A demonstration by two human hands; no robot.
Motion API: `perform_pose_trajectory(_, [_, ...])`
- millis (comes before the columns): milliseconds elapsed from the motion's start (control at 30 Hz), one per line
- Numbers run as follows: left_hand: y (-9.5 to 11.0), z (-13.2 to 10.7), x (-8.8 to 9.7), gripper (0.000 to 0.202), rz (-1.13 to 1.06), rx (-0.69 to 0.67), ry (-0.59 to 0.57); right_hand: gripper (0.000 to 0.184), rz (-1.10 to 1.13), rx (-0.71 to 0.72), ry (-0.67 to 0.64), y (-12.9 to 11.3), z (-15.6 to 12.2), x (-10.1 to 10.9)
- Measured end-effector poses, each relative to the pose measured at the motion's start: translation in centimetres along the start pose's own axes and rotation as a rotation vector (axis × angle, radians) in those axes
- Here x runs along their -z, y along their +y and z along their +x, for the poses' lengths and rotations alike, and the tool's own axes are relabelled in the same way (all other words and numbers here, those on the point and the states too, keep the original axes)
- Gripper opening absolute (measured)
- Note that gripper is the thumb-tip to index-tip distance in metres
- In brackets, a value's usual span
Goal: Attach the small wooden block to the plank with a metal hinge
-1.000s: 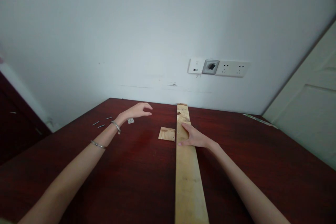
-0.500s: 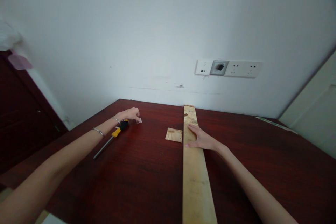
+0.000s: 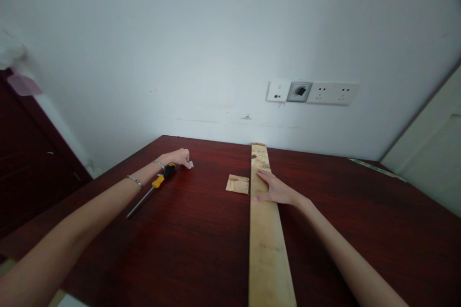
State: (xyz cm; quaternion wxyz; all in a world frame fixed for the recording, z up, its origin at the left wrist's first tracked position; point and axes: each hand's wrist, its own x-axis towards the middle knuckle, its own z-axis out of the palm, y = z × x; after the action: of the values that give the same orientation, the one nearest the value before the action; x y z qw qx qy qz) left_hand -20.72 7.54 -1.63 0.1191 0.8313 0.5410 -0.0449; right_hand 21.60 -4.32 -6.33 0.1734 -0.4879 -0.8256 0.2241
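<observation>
My left hand (image 3: 179, 157) is at the far left part of the table, its fingers curled in a pinch on a small pale piece with dark spots (image 3: 191, 164), too small to name. Just below that wrist lies a screwdriver (image 3: 158, 181) with a yellow and black handle, its shaft pointing toward me. My right hand (image 3: 275, 189) rests on a long wooden board (image 3: 268, 244), thumb and fingers spread apart across its top. Against the board's left edge lies a short flat wood piece (image 3: 237, 184).
The dark red table (image 3: 187, 244) meets a white wall carrying a row of sockets (image 3: 312, 92). A thin printed strip (image 3: 376, 169) lies along the table's back right edge. Part of a pale object (image 3: 72, 301) shows at the bottom left.
The small pale piece by my left fingertips has turned and shifted slightly, showing dark spots now. My right hand stays in place on the board.
</observation>
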Motion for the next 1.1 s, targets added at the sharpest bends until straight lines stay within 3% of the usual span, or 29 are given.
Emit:
perform_pose_trajectory(333, [0.0,0.4,0.0,0.028,0.051,0.033,-0.016,0.114,-0.016,-0.003,-0.023,-0.2,-0.1,0.2])
perform_pose_trajectory(667, [-0.4,0.5,0.2,0.033,-0.048,0.036,-0.082,0.110,-0.016,0.016,0.001,-0.1,-0.2,-0.1])
perform_pose_trajectory(900, [-0.2,0.2,0.2,0.037,-0.041,-0.014,-0.068,0.107,-0.010,0.037,0.023,0.5,0.0,-0.3])
perform_pose_trajectory(1100, [0.5,0.5,0.3,0.034,0.046,-0.022,-0.070,0.107,-0.045,0.029,0.013,0.4,0.0,-0.3])
